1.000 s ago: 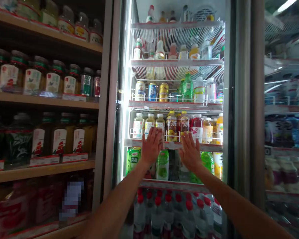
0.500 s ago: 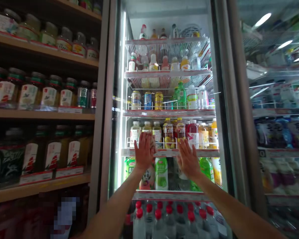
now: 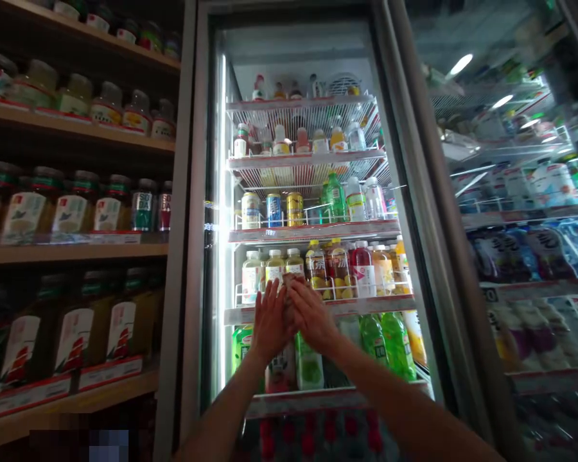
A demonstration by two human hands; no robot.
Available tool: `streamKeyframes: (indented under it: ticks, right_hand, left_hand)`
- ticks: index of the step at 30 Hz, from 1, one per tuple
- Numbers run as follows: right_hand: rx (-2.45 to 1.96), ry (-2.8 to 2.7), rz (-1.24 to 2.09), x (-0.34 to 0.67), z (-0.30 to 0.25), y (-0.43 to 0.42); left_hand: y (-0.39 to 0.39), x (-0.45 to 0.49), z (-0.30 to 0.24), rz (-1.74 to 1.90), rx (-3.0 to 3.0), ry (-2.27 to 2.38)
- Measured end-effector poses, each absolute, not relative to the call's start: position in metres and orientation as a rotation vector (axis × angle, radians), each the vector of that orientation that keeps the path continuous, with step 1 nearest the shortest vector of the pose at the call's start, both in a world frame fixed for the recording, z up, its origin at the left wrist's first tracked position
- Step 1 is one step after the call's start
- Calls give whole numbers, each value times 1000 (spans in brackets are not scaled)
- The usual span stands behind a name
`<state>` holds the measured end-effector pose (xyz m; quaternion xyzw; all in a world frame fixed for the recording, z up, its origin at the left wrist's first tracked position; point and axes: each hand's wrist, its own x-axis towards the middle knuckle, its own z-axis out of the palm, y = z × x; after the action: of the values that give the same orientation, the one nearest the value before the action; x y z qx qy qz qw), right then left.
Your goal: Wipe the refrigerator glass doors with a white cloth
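Observation:
My left hand (image 3: 271,324) is raised, palm forward, with fingers stretched upward, against or close to the glass door (image 3: 296,48) of a lit drinks fridge. Beside it, at the same height, is my right hand (image 3: 312,317), its fingers extended up and to the left. The hands meet or nearly meet at the fingertips. A blurred brownish patch (image 3: 289,285) shows between and behind them; whether it is a reflection or a crumpled thing I cannot tell. Behind the glass, near the hands, stand pale-labelled bottles (image 3: 253,276) and dark tea bottles (image 3: 316,266).
Wooden shelves (image 3: 77,253) with bottled drinks stand at the left. A metal door frame (image 3: 426,212) separates this fridge from another glass-fronted cooler (image 3: 534,289) at the right. Green bottles (image 3: 373,337) and cans (image 3: 273,210) sit on the inner shelves.
My right hand has moved left from its separate place until beside my left hand. The view has tilted up and turned slightly right.

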<state>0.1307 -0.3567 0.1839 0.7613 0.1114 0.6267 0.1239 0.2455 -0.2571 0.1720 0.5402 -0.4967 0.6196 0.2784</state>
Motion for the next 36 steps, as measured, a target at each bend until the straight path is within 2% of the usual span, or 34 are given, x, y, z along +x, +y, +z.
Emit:
streamKeyframes:
  ticks: [5, 8, 12, 18, 26, 28, 33, 36]
  right_hand:
    - [2158, 28, 1861, 159, 188, -328]
    - [2104, -52, 1851, 172, 192, -321]
    - [2010, -64, 1752, 145, 202, -364]
    - [1806, -584, 1979, 81, 214, -439]
    - [1994, -105, 1625, 109, 216, -401]
    - [1981, -243, 1681, 85, 221, -424]
    - [1806, -798, 2090, 43, 228, -470]
    - [1894, -614, 2013, 70, 224, -445]
  left_hand:
    - [-237, 266, 181, 1551, 1449, -902]
    - [-238, 274, 184, 1597, 1535, -836]
    - [-239, 277, 183, 1629, 1563, -854]
    - [-250, 265, 182, 1644, 1524, -888]
    - [-269, 244, 179, 1740, 1550, -1036]
    - [-268, 245, 179, 1737, 1554, -1033]
    - [-270, 245, 179, 1734, 1543, -1015]
    - [-270, 244, 179, 1723, 1549, -1010]
